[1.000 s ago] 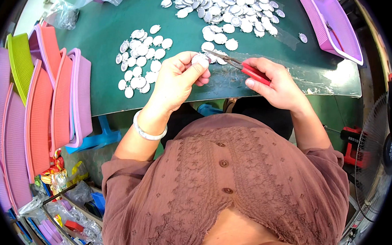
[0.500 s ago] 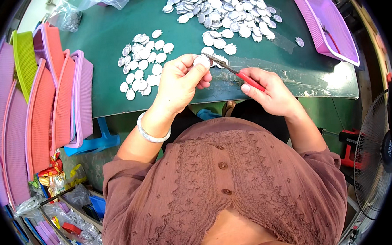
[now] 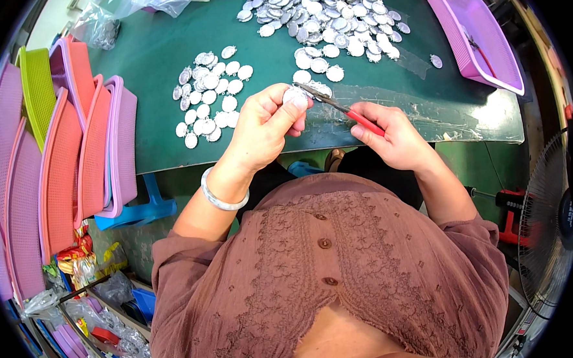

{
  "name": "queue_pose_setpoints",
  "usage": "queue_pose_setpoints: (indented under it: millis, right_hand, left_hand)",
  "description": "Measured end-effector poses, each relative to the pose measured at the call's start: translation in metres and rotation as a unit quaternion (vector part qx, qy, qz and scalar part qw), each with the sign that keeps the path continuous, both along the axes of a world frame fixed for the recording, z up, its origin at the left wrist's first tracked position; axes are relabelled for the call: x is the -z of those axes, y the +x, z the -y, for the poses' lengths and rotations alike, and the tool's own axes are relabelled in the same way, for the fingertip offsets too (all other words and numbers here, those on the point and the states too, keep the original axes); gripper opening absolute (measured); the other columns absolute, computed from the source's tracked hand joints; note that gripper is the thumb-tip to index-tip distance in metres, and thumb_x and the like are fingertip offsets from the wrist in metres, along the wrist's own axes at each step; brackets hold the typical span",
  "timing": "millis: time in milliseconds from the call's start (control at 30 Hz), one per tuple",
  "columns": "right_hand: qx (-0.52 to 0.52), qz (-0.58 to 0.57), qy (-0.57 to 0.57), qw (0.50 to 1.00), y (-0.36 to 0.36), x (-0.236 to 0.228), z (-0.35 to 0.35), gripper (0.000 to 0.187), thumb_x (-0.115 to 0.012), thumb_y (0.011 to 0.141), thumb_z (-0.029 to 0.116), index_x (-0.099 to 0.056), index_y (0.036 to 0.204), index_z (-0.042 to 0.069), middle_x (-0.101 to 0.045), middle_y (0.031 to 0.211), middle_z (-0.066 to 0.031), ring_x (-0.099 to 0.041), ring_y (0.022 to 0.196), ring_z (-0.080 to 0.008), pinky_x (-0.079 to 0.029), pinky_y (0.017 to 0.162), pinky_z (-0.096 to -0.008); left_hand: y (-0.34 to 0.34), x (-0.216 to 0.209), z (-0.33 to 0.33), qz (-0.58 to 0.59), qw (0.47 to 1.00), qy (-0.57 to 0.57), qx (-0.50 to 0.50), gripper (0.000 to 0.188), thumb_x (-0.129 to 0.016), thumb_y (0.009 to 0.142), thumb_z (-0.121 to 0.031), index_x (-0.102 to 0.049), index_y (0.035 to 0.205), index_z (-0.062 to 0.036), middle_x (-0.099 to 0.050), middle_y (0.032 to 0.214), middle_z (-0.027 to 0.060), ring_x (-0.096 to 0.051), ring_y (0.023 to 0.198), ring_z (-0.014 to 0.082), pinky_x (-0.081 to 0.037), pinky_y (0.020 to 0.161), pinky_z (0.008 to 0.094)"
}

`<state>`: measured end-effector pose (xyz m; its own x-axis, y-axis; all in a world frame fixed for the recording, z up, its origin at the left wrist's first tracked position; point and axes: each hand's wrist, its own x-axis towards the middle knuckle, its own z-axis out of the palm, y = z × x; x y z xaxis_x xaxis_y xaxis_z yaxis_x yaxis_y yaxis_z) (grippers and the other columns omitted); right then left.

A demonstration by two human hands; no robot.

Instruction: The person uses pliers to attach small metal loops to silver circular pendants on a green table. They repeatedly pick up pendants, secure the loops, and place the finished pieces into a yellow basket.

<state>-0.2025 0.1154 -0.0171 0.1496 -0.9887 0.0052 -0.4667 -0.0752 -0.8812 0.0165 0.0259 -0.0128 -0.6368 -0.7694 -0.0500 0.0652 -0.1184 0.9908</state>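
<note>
The left hand (image 3: pixel 264 125) pinches a small silver oval piece (image 3: pixel 294 98) between thumb and fingertips above the table's near edge, while the right hand (image 3: pixel 394 137), at its 3 o'clock, is clamped on red-handled pliers (image 3: pixel 341 106) whose tips meet the piece's edge. If the tips bite off-centre, the piece could twist free and drop off the green table (image 3: pixel 157 62) into the lap. A slip could also nick the fingertips beside it.

clear plastic bags (image 3: pixel 154 1) at table's far edge, colourful packets (image 3: pixel 77 261) lower left
</note>
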Motion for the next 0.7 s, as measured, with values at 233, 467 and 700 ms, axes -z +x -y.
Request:
queue_pose_setpoints:
  millis: [233, 467, 700]
  right_hand:
    - [-0.006, 0.043, 0.049, 0.998, -0.003, 0.004, 0.001, 0.026, -0.063, 0.088, 0.018, -0.061, 0.107, 0.0, -0.057, 0.072, -0.0069, -0.05, 0.064, -0.0134, -0.044, 0.061, -0.0294]
    - [0.039, 0.0, -0.055, 0.998, -0.005, 0.012, 0.008, 0.032, -0.065, 0.087, 0.02, -0.059, 0.111, 0.0, -0.06, 0.082, -0.0089, -0.055, 0.074, -0.0142, -0.046, 0.069, -0.0294]
    - [0.136, 0.06, 0.002, 0.989, -0.028, 0.017, 0.007, 0.036, -0.065, 0.087, 0.02, -0.057, 0.114, -0.002, -0.062, 0.088, -0.0059, -0.054, 0.078, -0.0114, -0.046, 0.072, -0.0269]
  left_hand:
    - [-0.001, 0.001, 0.0, -0.012, 1.0, -0.007, 0.003, 0.02, -0.057, 0.093, -0.021, -0.062, 0.093, -0.0009, -0.056, 0.069, -0.0006, -0.049, 0.062, 0.0069, -0.041, 0.058, 0.0211]
    - [0.012, 0.002, 0.017, 0.085, 0.996, -0.006, -0.019, 0.019, -0.056, 0.093, -0.021, -0.062, 0.089, -0.0026, -0.054, 0.066, -0.0023, -0.047, 0.059, 0.0056, -0.039, 0.055, 0.0208]
    - [0.03, 0.005, 0.04, 0.545, 0.764, -0.339, -0.066, 0.02, -0.065, 0.082, -0.023, -0.061, 0.081, -0.0031, -0.055, 0.061, 0.0084, -0.056, 0.059, 0.0188, -0.043, 0.054, 0.0327]
